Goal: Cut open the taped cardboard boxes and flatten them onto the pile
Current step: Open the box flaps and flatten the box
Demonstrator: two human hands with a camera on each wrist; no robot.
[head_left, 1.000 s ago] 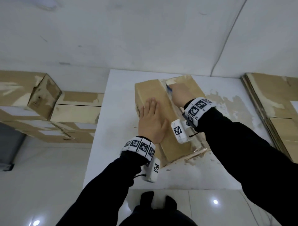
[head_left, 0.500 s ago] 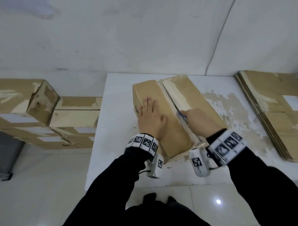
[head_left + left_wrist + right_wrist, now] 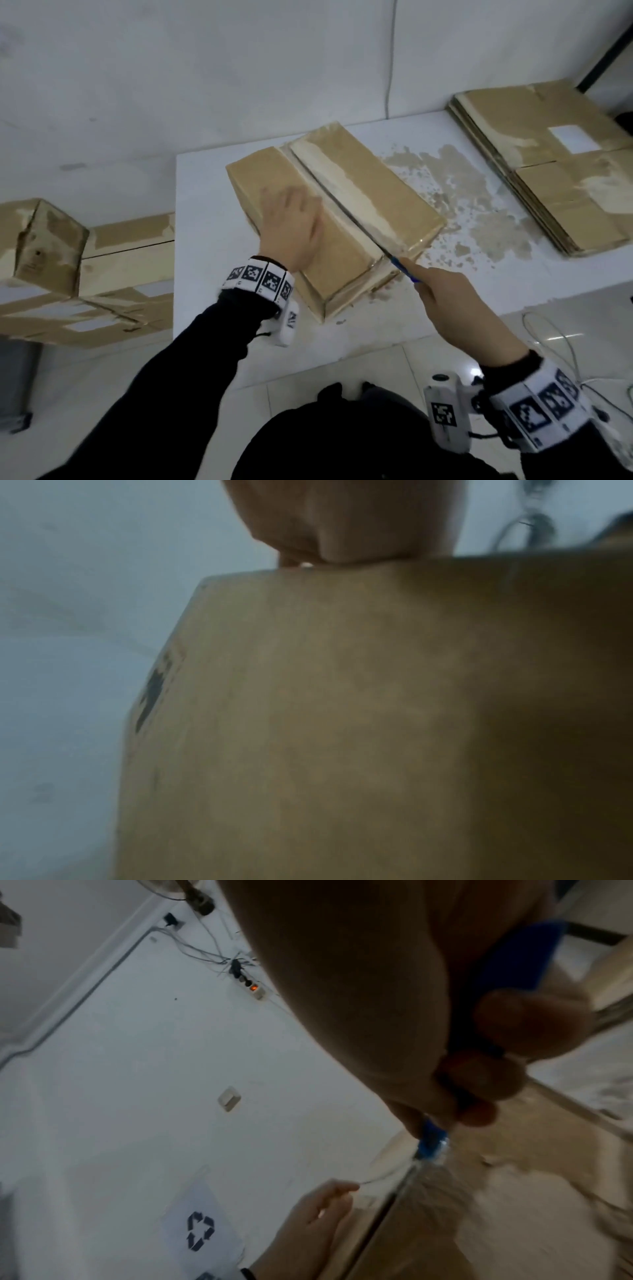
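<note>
Blue knife (image 3: 404,271) is clenched in your right hand (image 3: 455,308), just off the near end of the box (image 3: 342,219), blade tip at the end of the top seam. Your left hand (image 3: 291,229) lies flat, fingers straight, pressing the box's left top flap. Box sits on the white table (image 3: 205,240); flattened pile (image 3: 548,164) well apart to the right. Since half a second ago your right hand has pulled back past the box's near edge; left hand stayed put.

White table (image 3: 212,281) lies bare left of the box (image 3: 346,192); flattened pile (image 3: 548,178) blocks its right end.
</note>
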